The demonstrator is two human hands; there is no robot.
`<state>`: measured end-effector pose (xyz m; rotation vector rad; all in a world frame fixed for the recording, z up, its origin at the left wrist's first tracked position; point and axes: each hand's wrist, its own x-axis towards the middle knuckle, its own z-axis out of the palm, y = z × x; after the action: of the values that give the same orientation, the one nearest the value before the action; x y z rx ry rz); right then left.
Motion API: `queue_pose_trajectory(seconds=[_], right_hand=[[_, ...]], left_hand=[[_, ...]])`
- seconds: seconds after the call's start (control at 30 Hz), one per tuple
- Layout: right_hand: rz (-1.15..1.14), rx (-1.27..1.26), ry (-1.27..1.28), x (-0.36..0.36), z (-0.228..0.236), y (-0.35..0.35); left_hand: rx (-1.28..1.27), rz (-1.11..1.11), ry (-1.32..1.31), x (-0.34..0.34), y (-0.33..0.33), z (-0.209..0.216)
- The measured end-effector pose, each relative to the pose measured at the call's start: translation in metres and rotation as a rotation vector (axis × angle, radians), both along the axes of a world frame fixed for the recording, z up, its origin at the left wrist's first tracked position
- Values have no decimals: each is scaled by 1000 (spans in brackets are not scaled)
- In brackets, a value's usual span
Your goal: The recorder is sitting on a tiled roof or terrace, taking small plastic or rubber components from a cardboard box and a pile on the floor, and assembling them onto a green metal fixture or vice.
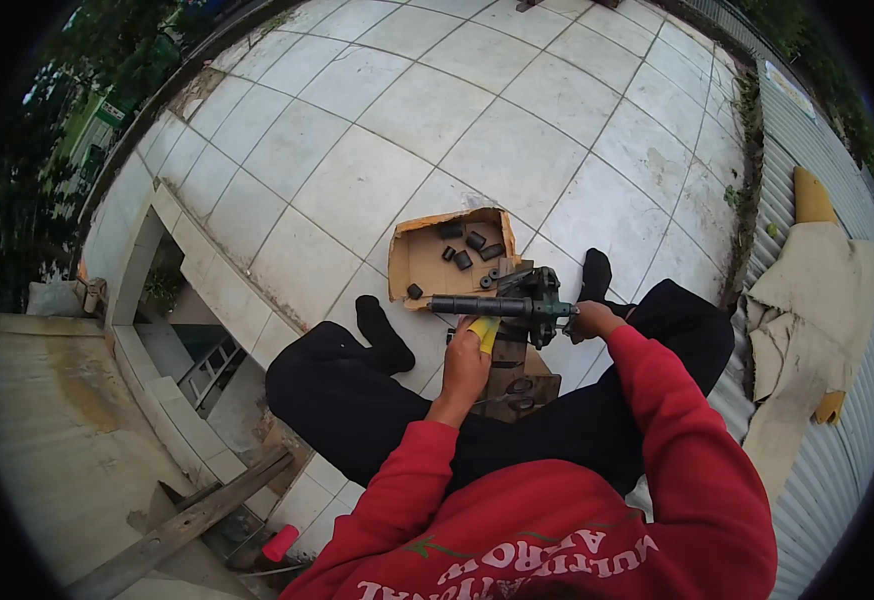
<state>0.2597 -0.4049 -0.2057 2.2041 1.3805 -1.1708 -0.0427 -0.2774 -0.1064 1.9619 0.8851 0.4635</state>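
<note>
A long dark metal cylinder (477, 306) lies level across a dark green metal device (545, 308) that looks like a bench vise or clamp. My left hand (465, 365) is closed on a yellow piece of sheet or cloth (484, 330), pressed against the cylinder's underside. My right hand (594, 322) is closed at the right end of the green device; the part inside its fingers is hidden. Beneath lies a dark wooden block (507, 380) with some ring-shaped parts on it.
Just beyond the device, an open cardboard box (412, 262) holds several short black cylinders (463, 260). My knees flank the work. A stairwell opening with a ladder (209, 372) lies at left. A wooden beam (182, 520) is lower left; corrugated metal (827, 410) with tan sheeting is right.
</note>
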Motion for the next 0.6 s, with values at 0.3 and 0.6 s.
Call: queue_pose_trajectory(seconds=[0.3,0.6], right_hand=[[-136,301,-108,51,0,43],[-206,490,-171,83,65,68]], left_hand=[[-6,6,-25,-2,0,6],[-16,3,-4,0,-2,8]])
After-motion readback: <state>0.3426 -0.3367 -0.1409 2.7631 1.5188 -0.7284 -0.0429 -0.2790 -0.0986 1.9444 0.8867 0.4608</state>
